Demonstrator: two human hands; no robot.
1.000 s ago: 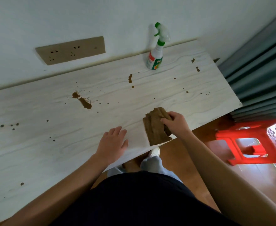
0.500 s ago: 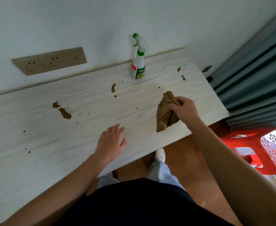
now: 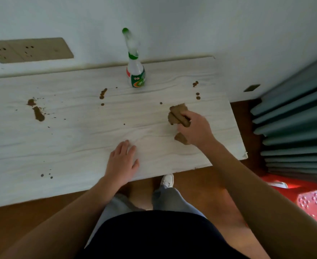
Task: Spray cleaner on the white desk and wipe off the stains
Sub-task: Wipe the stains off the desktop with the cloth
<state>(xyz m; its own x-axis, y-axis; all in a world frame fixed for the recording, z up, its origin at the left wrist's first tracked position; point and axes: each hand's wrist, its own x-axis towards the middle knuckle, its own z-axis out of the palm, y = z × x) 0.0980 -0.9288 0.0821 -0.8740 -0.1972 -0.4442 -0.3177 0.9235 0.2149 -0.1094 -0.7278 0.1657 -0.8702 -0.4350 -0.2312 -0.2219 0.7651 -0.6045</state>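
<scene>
The white wood-grain desk (image 3: 75,146) carries brown stains: a large smear (image 3: 38,113) at the left, a blot (image 3: 103,94) near the middle, and spots (image 3: 197,90) at the far right. A white spray bottle (image 3: 135,71) with a green nozzle stands upright at the back against the wall. My right hand (image 3: 197,129) grips a crumpled brown cloth (image 3: 178,114) and holds it on the desk's right part. My left hand (image 3: 123,161) rests flat on the desk near the front edge, fingers straight.
A beige socket panel (image 3: 28,50) is set in the wall at the back left. Grey-green curtains (image 3: 294,128) hang at the right. A red plastic stool (image 3: 307,199) stands on the brown floor at the lower right. My legs and a white shoe (image 3: 167,181) are below the desk edge.
My right hand has carried the cloth from the desk's front edge farther back and to the right. The left hand has stayed flat in place. The camera view has shifted.
</scene>
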